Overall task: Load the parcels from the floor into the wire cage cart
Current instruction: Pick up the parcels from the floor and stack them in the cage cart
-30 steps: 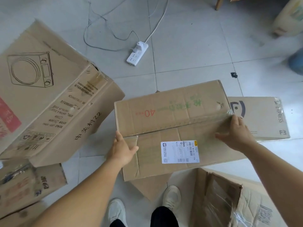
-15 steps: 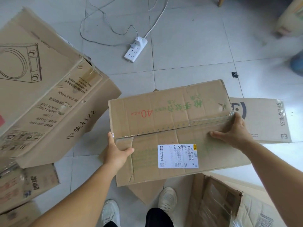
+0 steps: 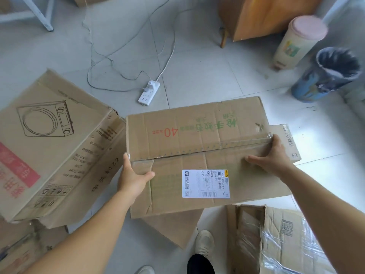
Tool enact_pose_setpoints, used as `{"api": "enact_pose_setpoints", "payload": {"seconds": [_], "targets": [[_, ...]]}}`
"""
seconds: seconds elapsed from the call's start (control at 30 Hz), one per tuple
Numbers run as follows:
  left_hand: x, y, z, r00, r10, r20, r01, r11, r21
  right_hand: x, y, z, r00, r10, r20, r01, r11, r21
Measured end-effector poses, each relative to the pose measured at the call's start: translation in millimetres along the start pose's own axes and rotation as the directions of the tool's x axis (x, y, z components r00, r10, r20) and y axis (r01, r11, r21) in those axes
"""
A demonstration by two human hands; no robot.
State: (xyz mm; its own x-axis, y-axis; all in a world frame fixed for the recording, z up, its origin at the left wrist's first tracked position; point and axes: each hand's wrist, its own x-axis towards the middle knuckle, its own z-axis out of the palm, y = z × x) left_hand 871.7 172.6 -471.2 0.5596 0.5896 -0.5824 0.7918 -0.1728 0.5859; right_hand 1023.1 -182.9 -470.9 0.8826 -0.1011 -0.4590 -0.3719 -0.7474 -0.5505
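Item one: a flat cardboard parcel (image 3: 197,155), held up over the tiled floor (image 3: 197,76) in front of us, top seam taped, white shipping label (image 3: 205,183) facing up (green lettering and a red "40" read upside down from here). Our left hand (image 3: 131,177) grips its left end, thumb lying on the top face and fingers curled over the edge. Our right hand (image 3: 271,155) grips the right end the same way, thumb across the top, fingers wrapped down the side.

Item two: a large box printed with an appliance outline (image 3: 49,145), tilted, at our left, just beside the parcel.

Item three: a flat express-marked box (image 3: 290,143), partly hidden under the parcel's right end.

Item four: a torn, plastic-wrapped box (image 3: 276,240) at lower right.

Item five: a white power strip (image 3: 148,93) with trailing cords, beyond the parcel.

Item six: a lined bin (image 3: 327,74), upper right.
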Motion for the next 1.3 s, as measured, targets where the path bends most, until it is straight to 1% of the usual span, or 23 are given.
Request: {"api": "enact_pose_setpoints", "payload": {"seconds": [0.13, 0.3, 0.43, 0.63, 0.73, 0.9, 1.03, 1.2, 1.3], "targets": [[-25.0, 29.8, -37.1, 0.992, 0.122, 0.029, -0.121, 0.992, -0.047, -61.1, -15.3, -26.3, 0.995, 0.028, -0.094, -0.023, 0.998, 0.056], [-62.9, 58.1, -81.3, 0.957, 0.28, 0.069, -0.28, 0.96, -0.018, -148.0, -25.7, -59.2, 0.974, 0.071, -0.214, -0.044, 0.991, 0.127], [-102.1, 74.8, -109.3, 0.905, 0.41, 0.112, -0.412, 0.911, -0.004, -223.5, -29.7, -86.4, 0.941, 0.11, -0.321, -0.05, 0.981, 0.189], [-169.9, 95.9, -133.2, 0.823, 0.539, 0.18, -0.549, 0.836, 0.007, -330.2, -18.6, -124.3, 0.861, 0.151, -0.486, -0.054, 0.977, 0.208], [-199.5, 104.2, -136.0, 0.778, 0.593, 0.208, -0.607, 0.795, 0.003, -374.3, -9.0, -139.4, 0.826, 0.192, -0.531, -0.084, 0.972, 0.22], [-258.3, 115.2, -130.3, 0.673, 0.683, 0.284, -0.71, 0.704, -0.012, -461.3, 18.4, -158.9, 0.737, 0.303, -0.604, -0.145, 0.944, 0.297], [-312.8, 113.0, -118.6, 0.566, 0.747, 0.348, -0.79, 0.612, -0.029, -535.2, 44.9, -167.3, 0.653, 0.377, -0.657, -0.173, 0.919, 0.354], [-382.4, 93.6, -109.1, 0.451, 0.784, 0.427, -0.843, 0.531, -0.085, -631.3, 78.2, -168.9, 0.557, 0.432, -0.709, -0.178, 0.896, 0.406], [-423.5, 78.9, -105.4, 0.371, 0.791, 0.486, -0.868, 0.482, -0.121, -694.3, 96.4, -164.3, 0.483, 0.475, -0.735, -0.182, 0.876, 0.447]]}}
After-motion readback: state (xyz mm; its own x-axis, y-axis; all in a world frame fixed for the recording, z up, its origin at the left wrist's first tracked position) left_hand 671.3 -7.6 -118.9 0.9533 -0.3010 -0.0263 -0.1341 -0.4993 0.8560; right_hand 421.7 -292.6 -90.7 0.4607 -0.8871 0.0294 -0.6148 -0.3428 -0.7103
